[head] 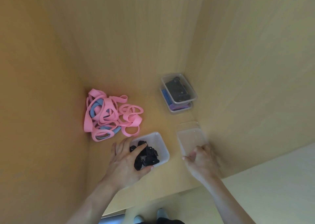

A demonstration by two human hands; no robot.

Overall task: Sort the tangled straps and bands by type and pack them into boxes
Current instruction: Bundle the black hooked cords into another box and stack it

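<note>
A tangled heap of pink and blue bands (pixel 109 113) lies at the left of the wooden shelf. A clear box (pixel 158 138) in front of it holds black buckle straps (pixel 146 155). My left hand (pixel 127 164) reaches over the box's near side, fingers spread on the black straps, thumb at the box's front edge. To the right sits an empty clear box (pixel 190 138); my right hand (pixel 201 160) grips its near rim with curled fingers.
Two stacked clear boxes (pixel 179 92) stand at the back right, the upper one with black straps, the lower with blue and purple bands. Wooden walls (pixel 255 70) close in the shelf at left, back and right. The shelf's front edge runs below my wrists.
</note>
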